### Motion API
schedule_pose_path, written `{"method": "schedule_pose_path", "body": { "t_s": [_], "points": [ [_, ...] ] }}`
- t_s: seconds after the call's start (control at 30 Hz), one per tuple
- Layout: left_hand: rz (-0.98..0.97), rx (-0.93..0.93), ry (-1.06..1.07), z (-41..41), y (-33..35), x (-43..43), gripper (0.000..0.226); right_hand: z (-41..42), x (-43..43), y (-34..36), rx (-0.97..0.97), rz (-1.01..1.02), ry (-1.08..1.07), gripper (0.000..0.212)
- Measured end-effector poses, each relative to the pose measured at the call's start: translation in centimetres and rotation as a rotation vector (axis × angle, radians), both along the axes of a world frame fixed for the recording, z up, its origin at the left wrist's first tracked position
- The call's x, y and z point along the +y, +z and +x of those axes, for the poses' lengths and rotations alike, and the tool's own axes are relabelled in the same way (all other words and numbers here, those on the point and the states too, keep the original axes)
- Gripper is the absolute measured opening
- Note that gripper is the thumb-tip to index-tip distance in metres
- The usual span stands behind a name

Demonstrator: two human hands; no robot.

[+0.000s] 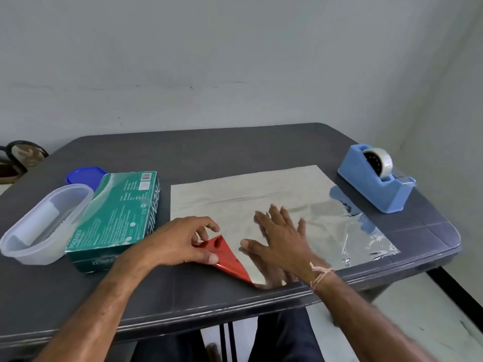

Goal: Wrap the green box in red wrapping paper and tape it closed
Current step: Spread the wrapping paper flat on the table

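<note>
Nearest, a red corner of the paper [261, 189] is pinched by the left hand [180, 241], the right hand [282, 241] is spread flat on it, and the box [117, 212] is set just left of the left hand, lengthwise away.

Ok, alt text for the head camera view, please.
A person's left hand pinches the turned-up red corner of a wrapping paper sheet lying silver side up on a dark table, while the right hand rests flat on it. A green box lies left of it, a blue tape dispenser right.
</note>
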State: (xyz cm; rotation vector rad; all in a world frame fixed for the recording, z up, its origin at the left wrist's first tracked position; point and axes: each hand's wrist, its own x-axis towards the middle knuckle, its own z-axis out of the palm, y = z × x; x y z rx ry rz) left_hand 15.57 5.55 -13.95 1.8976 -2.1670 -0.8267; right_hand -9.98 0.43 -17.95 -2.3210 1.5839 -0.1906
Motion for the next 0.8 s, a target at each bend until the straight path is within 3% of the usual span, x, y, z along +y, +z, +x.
{"method": "schedule_pose_path", "body": {
  "t_s": [0.1, 0.17, 0.33, 0.4, 0.5, 0.6, 0.7, 0.8],
  "points": [
    [-0.006, -0.007, 0.045, 0.3, 0.1, 0.8, 0.082, 1.2, 1.0, -0.1, -0.033, -0.034, 0.047, 0.078],
    [0.002, 0.041, 0.076, 0.3, 0.2, 1.4, 0.079, 2.1, 1.9, 0.0, -0.049, -0.051, 0.099, 0.078],
    [-0.144, 0.402, 0.255, -1.1, 0.7, 2.0, 0.054, 4.4, 3.7, -0.5, -0.044, -0.072, 0.126, 0.064],
    [-0.165, 0.460, 0.288, -1.6, 0.6, 1.7, 0.052, 5.2, 4.5, -0.3, -0.066, -0.060, 0.142, 0.064],
    [-0.202, 0.205, 0.251, -1.1, -0.5, 1.7, 0.041, 4.6, 4.3, 0.5, -0.123, -0.020, 0.148, 0.071],
    [-0.150, 0.141, 0.177, -0.4, -0.6, 3.6, 0.024, 2.2, 2.2, 0.6, -0.205, -0.084, 0.019, 0.072],
    [-0.053, 0.141, 0.154, 0.0, -0.1, 5.3, 0.032, 0.8, 0.9, 0.2, -0.146, -0.082, -0.094, 0.075],
    [-0.157, -0.039, 0.238, -0.8, 0.1, 5.1, 0.031, 1.1, 0.8, -0.6, -0.052, -0.076, -0.113, 0.074]
  ]
}}
